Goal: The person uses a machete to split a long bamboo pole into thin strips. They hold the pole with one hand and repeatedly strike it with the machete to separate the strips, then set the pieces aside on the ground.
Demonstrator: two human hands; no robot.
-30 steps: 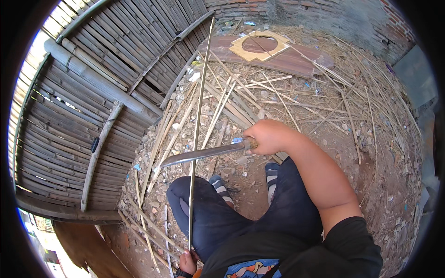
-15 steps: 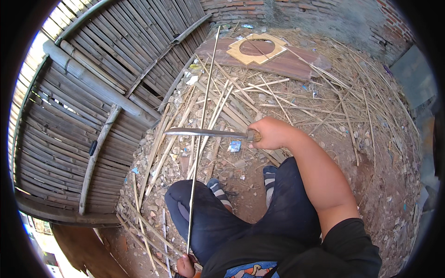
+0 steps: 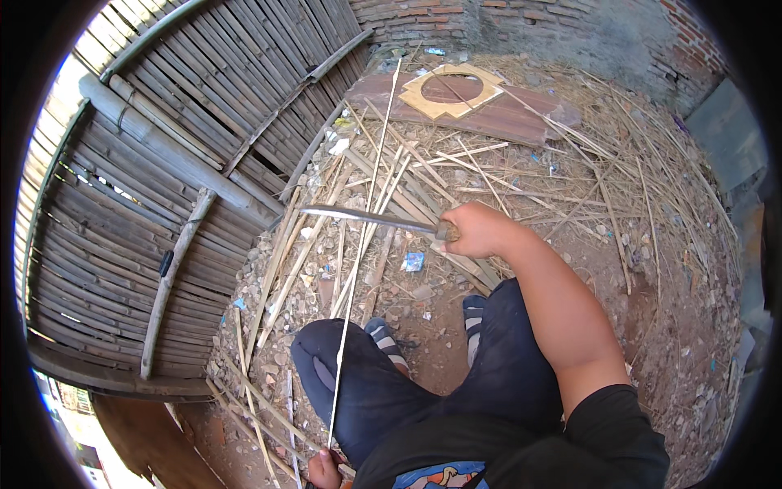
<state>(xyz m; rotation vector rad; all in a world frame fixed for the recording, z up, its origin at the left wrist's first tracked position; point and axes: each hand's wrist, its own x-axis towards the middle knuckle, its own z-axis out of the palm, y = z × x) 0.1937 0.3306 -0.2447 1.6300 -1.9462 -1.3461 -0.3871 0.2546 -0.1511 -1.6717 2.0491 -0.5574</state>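
My right hand (image 3: 476, 230) is closed around the short handle of a machete (image 3: 366, 217), its blade pointing left. Low in the picture, my left hand (image 3: 325, 470) grips the near end of a long, thin bamboo strip (image 3: 346, 322). The strip slants away from me past my left knee, its far end reaching toward the brown board. Blade and strip cross in front of my knees; whether they touch, I cannot tell. My left fingertips are partly hidden at the lower edge.
Loose bamboo strips (image 3: 273, 277) lie over the rubble ground. A brown board (image 3: 371, 96) carries a yellowish cut-out frame (image 3: 415, 99) near the brick wall (image 3: 521, 33). A bamboo slat wall (image 3: 106, 253) closes the left side; grey sheets (image 3: 725, 126) stand at right.
The bamboo strip's far end has swung slightly right. The machete has tilted, its tip shifting up and a little right in the picture. My left hand stays almost in place.
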